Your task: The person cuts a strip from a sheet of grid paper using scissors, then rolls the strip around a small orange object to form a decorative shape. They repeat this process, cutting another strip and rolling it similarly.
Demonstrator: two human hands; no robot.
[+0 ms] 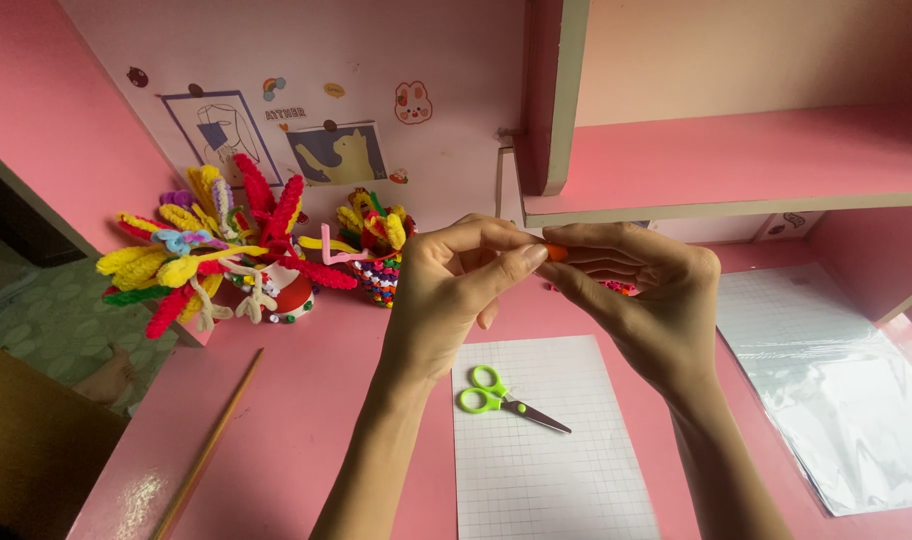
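Both hands are raised above a pink desk [326, 400] and meet at their fingertips. My left hand [456, 290] and my right hand [641, 295] pinch a small orange piece [556, 252] between thumbs and forefingers; most of it is hidden by the fingers. Below the hands, small scissors [501, 397] with green handles lie shut on a white gridded sheet [546, 460].
Colourful pipe-cleaner flowers [216, 250] and a beaded basket [378, 262] stand at the back left by the wall. A thin wooden stick [211, 445] lies at the left. A clear plastic sheet [836, 390] covers the right side. A pink shelf [736, 160] overhangs above.
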